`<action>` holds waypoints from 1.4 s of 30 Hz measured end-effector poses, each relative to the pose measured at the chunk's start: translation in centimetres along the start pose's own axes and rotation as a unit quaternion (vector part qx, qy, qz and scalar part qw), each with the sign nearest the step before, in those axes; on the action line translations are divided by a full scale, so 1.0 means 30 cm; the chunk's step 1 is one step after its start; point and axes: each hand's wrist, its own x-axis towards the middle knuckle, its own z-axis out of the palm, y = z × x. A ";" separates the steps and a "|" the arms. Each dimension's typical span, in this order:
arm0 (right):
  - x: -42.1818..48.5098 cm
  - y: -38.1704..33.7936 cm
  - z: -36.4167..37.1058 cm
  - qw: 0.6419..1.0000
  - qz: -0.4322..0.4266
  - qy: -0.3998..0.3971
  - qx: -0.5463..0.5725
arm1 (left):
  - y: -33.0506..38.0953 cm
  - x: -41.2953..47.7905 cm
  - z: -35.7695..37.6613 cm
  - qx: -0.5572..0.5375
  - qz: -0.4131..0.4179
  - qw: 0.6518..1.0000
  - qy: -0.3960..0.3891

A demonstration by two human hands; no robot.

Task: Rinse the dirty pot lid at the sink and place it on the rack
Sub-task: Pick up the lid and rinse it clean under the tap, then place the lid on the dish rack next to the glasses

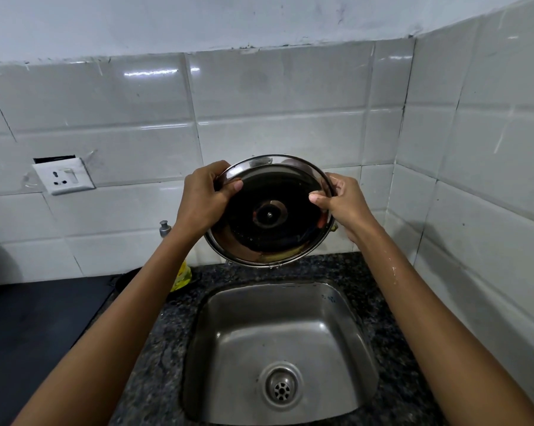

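The pot lid (270, 229) is a round glass lid with a steel rim, held upright above the back of the sink with its underside facing me. Water drops hang from its lower rim. My left hand (202, 199) grips the lid's left edge, thumb on the glass. My right hand (344, 202) grips the right edge the same way. The steel sink (225, 327) lies below, empty, with its drain (281, 387) near the front. No rack is in view, and the tap is hidden behind the lid.
Speckled dark granite (164, 327) surrounds the sink. A yellow packet (182, 276) and a small metal knob (165, 229) sit behind my left forearm. A dark surface (38, 321) lies to the left. A wall socket (64, 176) is on the white tiles; a tiled wall closes the right side.
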 end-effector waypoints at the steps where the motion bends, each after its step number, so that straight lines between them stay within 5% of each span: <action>1: -0.004 0.010 0.003 1.000 -0.005 0.004 -0.015 | -0.002 -0.007 0.004 0.002 -0.002 1.000 -0.005; 6: -0.117 0.083 0.047 0.967 -0.077 0.001 -0.244 | -0.065 -0.106 0.065 0.059 -0.032 0.997 -0.033; 11: -0.305 0.243 0.194 0.903 -0.097 -0.240 -0.344 | -0.269 -0.269 0.148 0.034 -0.225 0.972 -0.056; 13: -0.373 0.312 0.265 0.859 -0.092 -0.330 -0.380 | -0.349 -0.328 0.137 -0.034 -0.359 0.933 -0.018; 16: -0.449 0.370 0.364 0.813 -0.103 -0.379 -0.429 | -0.417 -0.389 0.056 -0.214 -0.524 0.823 0.047; 19: -0.470 0.366 0.479 0.826 -0.208 -0.290 -0.436 | -0.464 -0.428 -0.083 -0.325 -0.599 0.728 0.072; 21: -0.461 0.319 0.592 0.847 -0.288 -0.214 -0.393 | -0.496 -0.443 -0.218 -0.359 -0.604 0.706 0.090; 24: -0.453 0.191 0.789 0.895 -0.297 -0.169 -0.286 | -0.559 -0.447 -0.446 -0.385 -0.575 0.715 0.099; 28: -0.437 0.017 1.066 0.969 -0.151 -0.137 -0.142 | -0.646 -0.499 -0.769 -0.386 -0.545 0.742 0.059; 33: -0.444 -0.162 1.406 0.982 -0.067 -0.173 -0.032 | -0.768 -0.656 -1.105 -0.191 -0.546 0.813 0.065; 42: -0.309 -0.320 2.010 0.976 0.005 -0.211 0.060 | -1.046 -0.774 -1.441 0.078 -0.491 0.863 0.089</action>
